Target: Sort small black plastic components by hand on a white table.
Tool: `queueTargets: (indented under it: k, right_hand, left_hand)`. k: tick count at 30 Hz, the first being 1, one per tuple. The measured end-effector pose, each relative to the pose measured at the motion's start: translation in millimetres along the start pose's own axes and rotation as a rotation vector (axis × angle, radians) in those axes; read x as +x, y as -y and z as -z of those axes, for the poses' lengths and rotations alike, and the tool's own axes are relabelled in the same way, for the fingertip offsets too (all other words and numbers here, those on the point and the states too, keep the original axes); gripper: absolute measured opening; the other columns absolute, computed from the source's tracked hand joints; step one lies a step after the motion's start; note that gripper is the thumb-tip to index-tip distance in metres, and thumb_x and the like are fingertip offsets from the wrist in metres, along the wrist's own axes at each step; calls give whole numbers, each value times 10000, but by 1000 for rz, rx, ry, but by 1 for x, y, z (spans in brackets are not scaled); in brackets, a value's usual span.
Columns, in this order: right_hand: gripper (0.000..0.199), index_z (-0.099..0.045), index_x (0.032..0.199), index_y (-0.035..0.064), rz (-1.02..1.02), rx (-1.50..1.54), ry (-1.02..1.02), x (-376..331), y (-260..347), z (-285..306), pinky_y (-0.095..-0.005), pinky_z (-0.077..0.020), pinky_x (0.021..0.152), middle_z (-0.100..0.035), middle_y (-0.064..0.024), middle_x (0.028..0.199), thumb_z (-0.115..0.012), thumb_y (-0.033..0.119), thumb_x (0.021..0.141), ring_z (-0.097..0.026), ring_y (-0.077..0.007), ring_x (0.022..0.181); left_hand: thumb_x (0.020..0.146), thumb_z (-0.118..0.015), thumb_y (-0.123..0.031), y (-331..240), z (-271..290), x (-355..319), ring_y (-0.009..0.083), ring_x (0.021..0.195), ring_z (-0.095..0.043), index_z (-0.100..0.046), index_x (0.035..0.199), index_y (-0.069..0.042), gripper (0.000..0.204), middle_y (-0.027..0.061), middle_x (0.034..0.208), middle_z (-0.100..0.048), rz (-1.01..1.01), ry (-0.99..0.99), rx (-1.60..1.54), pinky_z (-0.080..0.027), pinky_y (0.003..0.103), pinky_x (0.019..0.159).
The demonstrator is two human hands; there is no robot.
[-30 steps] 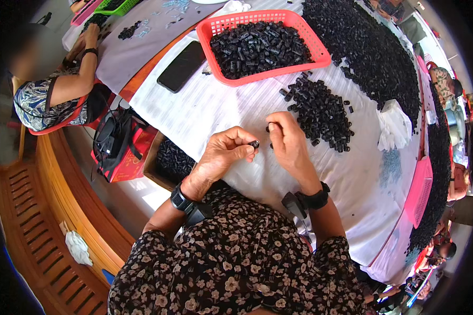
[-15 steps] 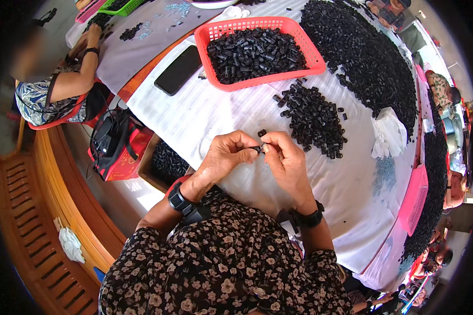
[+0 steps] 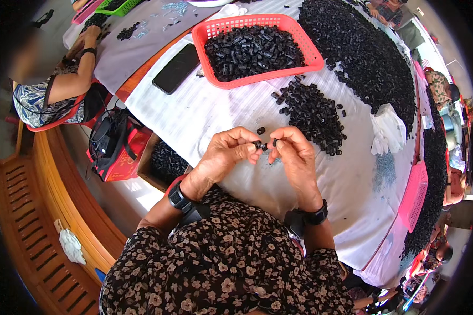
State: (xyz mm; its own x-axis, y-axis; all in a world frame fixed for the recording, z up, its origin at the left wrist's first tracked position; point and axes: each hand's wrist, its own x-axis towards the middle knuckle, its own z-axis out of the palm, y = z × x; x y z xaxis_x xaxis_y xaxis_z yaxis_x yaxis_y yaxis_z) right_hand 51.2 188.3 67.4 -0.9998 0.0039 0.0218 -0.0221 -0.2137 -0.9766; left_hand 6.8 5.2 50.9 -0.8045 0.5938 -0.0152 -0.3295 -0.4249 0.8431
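Observation:
Over the white cloth near the table's front edge, my left hand (image 3: 230, 150) pinches a small black cylindrical part (image 3: 258, 144) between thumb and fingertips. Just to its right, my right hand (image 3: 293, 156) closes thumb and forefinger on a smaller black piece (image 3: 275, 142); a slight gap separates the two pieces. One loose black cylinder (image 3: 260, 130) lies on the cloth just beyond my fingertips. A loose heap of similar black cylinders (image 3: 314, 118) spreads beyond my right hand. Farther back, a red plastic basket (image 3: 257, 80) is filled with more of them.
A black phone (image 3: 176, 69) lies left of the basket. A very large black pile (image 3: 362, 58) covers the far right, near a crumpled white bag (image 3: 389, 130) and a pink basket (image 3: 413, 197). At far left another person (image 3: 71, 86) works. A cardboard box (image 3: 165, 160) of black parts stands below the table edge.
My hands have drawn slightly apart, the right one shifting to the right. The pieces between my fingertips, close together before, now show a small gap.

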Motion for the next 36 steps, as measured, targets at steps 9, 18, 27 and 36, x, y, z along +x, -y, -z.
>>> queueTargets:
  k: [9, 18, 27, 36]
  right_hand:
    - [160, -545, 1048, 4, 15, 67, -87, -3, 7, -6, -234, -486, 621, -584, -61, 861, -480, 5, 902, -545, -87, 666]
    - [143, -546, 1047, 6, 102, -106, -54, -4, 8, -8, -209, -459, 600, -574, -39, 861, -510, 30, 910, -530, -65, 666]
    - [132, -546, 1002, 18, 81, -224, -6, -5, 11, -10, -179, -421, 566, -557, -6, 818, -514, -32, 885, -503, -33, 667]
    - [101, -528, 958, 1, 107, -453, 66, -7, 15, -10, -241, -449, 621, -569, -60, 787, -500, -37, 868, -546, -106, 686]
  left_hand:
    - [888, -582, -98, 1, -2, 8, 167, 765, -582, -569, 1028, 9, 176, 105, 897, -621, 42, 31, -309, -477, 282, 732]
    - [875, -598, -81, 6, -2, 5, 157, 758, -577, -567, 1014, 29, 180, 101, 878, -621, 68, 31, -281, -474, 272, 733]
    - [858, -610, -33, 5, -5, 3, 124, 740, -564, -583, 981, 36, 143, 80, 881, -620, -1, -10, 88, -472, 258, 717]
    - [857, -618, -30, 3, -7, 1, 96, 738, -546, -586, 963, 26, 124, 46, 857, -612, -60, 39, 152, -464, 239, 717]
